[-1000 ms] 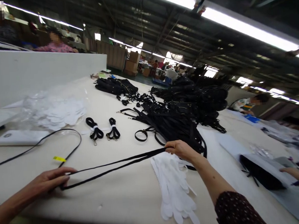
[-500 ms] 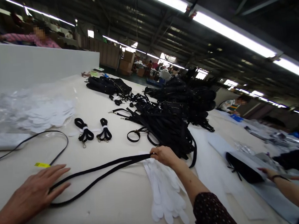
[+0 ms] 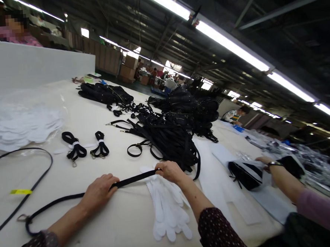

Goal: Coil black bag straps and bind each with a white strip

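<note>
A dark roof (image 3: 164, 23) stretched over the big workroom, lit by long tube lights (image 3: 229, 43). Below it spread a pale table (image 3: 115, 231), with a low white wall (image 3: 38, 64) along its far left. Black bags (image 3: 186, 105) were heaped towards the back, and a tangle of black straps (image 3: 171, 138) lay in front of them. On the left sat a clear plastic bag of white pieces (image 3: 22, 124); white strips (image 3: 167, 209) fanned out nearer the middle. One black strap (image 3: 136, 178) ran low over the table's near part, gripped by both hands: the right hand (image 3: 169, 171) pinched its end, the left hand (image 3: 100, 190) closed around it farther along. Two tied bundles (image 3: 100, 144) lay beyond. A yellow tag (image 3: 21, 192) marked a thin cord (image 3: 42, 175).
</note>
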`<act>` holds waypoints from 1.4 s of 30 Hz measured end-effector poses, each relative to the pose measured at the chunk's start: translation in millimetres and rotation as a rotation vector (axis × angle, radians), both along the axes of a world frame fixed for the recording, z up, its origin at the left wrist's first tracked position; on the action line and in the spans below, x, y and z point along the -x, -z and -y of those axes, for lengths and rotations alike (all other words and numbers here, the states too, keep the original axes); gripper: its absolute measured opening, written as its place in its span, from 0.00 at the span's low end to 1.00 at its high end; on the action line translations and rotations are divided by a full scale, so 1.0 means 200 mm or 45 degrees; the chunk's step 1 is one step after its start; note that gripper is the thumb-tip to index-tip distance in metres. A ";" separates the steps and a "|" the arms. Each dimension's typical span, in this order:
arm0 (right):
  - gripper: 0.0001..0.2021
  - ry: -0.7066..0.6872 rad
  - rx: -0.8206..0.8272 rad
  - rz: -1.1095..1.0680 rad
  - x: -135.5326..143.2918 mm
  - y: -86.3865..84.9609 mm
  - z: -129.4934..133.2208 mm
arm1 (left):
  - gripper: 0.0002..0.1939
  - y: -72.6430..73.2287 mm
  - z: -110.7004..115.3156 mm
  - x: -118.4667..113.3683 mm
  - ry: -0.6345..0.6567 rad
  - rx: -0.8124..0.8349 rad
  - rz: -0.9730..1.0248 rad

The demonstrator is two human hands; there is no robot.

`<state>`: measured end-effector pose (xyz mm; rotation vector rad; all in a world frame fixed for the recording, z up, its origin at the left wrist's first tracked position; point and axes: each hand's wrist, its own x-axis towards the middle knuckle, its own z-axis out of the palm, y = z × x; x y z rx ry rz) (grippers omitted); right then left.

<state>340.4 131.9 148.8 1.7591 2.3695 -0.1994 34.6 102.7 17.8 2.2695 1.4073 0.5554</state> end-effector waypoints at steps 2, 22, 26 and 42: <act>0.10 0.024 0.018 -0.040 -0.02 0.00 0.01 | 0.13 0.00 0.01 0.01 -0.025 0.033 0.011; 0.09 0.094 -0.027 -0.137 -0.45 -0.14 0.15 | 0.14 0.02 -0.12 0.16 -0.132 0.073 -0.102; 0.10 0.052 -0.261 -0.015 -0.46 -0.12 0.11 | 0.13 0.04 -0.12 0.17 -0.135 0.065 -0.094; 0.15 -0.631 -0.282 -0.577 0.38 0.11 -0.02 | 0.09 0.01 0.13 0.14 0.521 -0.230 -0.139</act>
